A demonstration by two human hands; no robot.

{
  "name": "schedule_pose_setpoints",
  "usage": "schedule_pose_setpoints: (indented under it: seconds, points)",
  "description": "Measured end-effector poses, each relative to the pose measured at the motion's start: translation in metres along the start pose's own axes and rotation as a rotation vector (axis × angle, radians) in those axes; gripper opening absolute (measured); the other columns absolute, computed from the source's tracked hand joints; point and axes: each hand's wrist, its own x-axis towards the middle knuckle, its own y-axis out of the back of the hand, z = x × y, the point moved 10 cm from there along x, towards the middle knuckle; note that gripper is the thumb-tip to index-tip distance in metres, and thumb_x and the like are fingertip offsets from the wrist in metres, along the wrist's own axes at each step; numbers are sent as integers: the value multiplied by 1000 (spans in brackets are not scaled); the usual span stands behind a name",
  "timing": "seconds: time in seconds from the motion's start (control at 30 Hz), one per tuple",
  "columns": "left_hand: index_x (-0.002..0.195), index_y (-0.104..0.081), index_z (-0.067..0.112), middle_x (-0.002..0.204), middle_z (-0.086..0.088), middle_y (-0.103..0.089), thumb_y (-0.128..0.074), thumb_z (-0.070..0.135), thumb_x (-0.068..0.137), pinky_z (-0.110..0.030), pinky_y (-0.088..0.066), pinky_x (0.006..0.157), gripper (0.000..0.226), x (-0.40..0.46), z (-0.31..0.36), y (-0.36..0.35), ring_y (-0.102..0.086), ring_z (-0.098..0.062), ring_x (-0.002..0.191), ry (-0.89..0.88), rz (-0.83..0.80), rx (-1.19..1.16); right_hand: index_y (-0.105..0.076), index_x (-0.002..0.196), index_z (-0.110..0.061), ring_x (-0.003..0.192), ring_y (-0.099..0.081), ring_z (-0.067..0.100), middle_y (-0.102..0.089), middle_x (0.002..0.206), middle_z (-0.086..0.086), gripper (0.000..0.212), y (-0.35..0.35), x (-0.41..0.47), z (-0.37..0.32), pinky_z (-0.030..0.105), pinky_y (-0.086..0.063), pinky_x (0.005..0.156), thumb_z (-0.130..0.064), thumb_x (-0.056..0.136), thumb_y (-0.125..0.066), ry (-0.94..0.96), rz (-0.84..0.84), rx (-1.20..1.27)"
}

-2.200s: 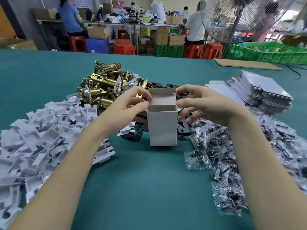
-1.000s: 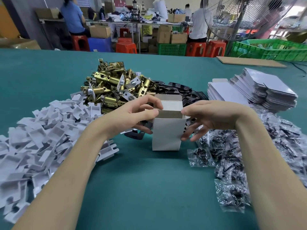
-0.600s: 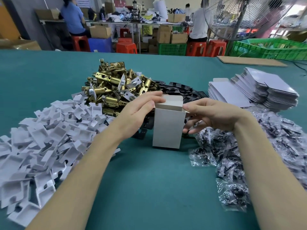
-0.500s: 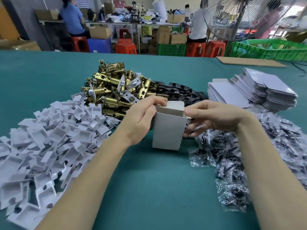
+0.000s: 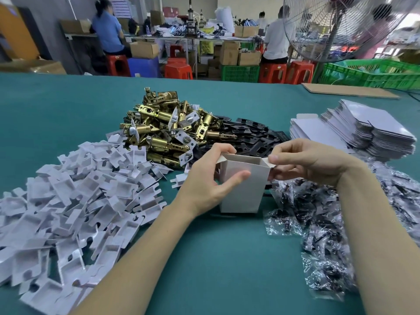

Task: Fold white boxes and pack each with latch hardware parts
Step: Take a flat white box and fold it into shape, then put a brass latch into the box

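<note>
Box (image 5: 242, 187) at the middle of the table (image 5: 216, 258), standing upright on its lower end, long axis vertical, open mouth pointing up. Inside the mouth only bare white walls show; its bottom is hidden, so whether anything lies in it cannot be told. Small side flaps stick out at the top left and top right corners.

Left hand (image 5: 205, 178) grips the box from its left side: thumb curled across the front face, fingertips hooked over the top left rim by the flap. Right hand (image 5: 311, 160) pinches the top right flap between thumb and forefinger, the other fingers curled under beside the box's right wall.

Left of the box spreads a heap of white inserts (image 5: 75, 201). Behind the box, to its left, lies a pile of brass latches (image 5: 168, 130); directly behind it, black plates (image 5: 252, 135). Right of the box and touching its base lies a spread of clear bags (image 5: 318, 223) with dark small parts in them. Behind and right of the box sit stacks of flat boxes (image 5: 363, 128).
</note>
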Motion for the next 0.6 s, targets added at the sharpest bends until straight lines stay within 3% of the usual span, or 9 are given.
schedule_pose_setpoints:
  seconds: [0.07, 0.13, 0.2, 0.27, 0.37, 0.47, 0.53, 0.6]
  points:
    - [122, -51, 33, 111, 14, -64, -71, 51, 90, -35, -61, 70, 41, 2, 2, 2, -69, -15, 95, -13, 16, -6, -76, 70, -17, 82, -77, 23, -73, 75, 6, 42, 3, -2, -4, 21, -61, 71, -43, 51, -102, 40, 15, 26]
    - [125, -51, 31, 118, 15, -63, -70, 45, 93, -41, -61, 75, 40, 2, -1, 2, -68, -17, 100, -5, 17, -13, -74, 70, -17, 94, -77, 28, -72, 76, 8, 40, 3, -1, -1, 23, -62, 74, -43, 55, -101, 16, 5, 16]
    - [127, -50, 30, 116, 17, -62, -67, 41, 95, -37, -61, 77, 38, 0, -3, 0, -67, -16, 101, -5, 19, -21, -76, 73, -17, 107, -74, 34, -75, 83, 13, 32, -2, -2, 5, 27, -62, 82, -41, 66, -96, -51, -19, -35]
    - [127, -50, 30, 113, 16, -63, -65, 41, 96, -28, -59, 76, 36, -2, -4, -2, -67, -15, 100, -18, 36, -35, -77, 83, -11, 105, -74, 34, -77, 95, 18, 37, -2, -8, 0, 26, -62, 80, -41, 70, -93, -100, 32, -86]
    - [128, -48, 34, 109, 13, -66, -65, 43, 96, -25, -58, 73, 37, -4, -8, -5, -69, -17, 97, -3, 49, -74, -73, 97, -7, 90, -77, 23, -78, 95, 12, 52, 17, -22, -36, 24, -62, 72, -51, 71, -80, -6, 325, -297]
    - [130, -46, 42, 105, 11, -68, -65, 51, 95, -32, -60, 77, 41, -5, -12, -7, -70, -18, 94, 12, 54, -79, -74, 95, -26, 86, -74, 10, -78, 89, -6, 25, 8, -32, -105, 28, -58, 79, -50, 88, -74, 278, 623, -586]
    - [132, -44, 44, 101, 7, -69, -64, 57, 95, -35, -60, 78, 44, -5, -13, -7, -70, -17, 90, 1, 63, -51, -74, 94, -31, 84, -69, -3, -75, 88, -16, 19, -47, -9, -141, 18, -52, 75, -49, 89, -71, 372, 492, -812]
    - [132, -42, 47, 99, -2, -68, -62, 62, 93, -42, -59, 77, 46, -3, -17, -7, -68, -20, 87, 19, 61, -12, -75, 99, -27, 86, -66, -1, -72, 94, -15, 19, -100, 35, -149, 13, -49, 69, -43, 92, -68, 304, 315, -1063]
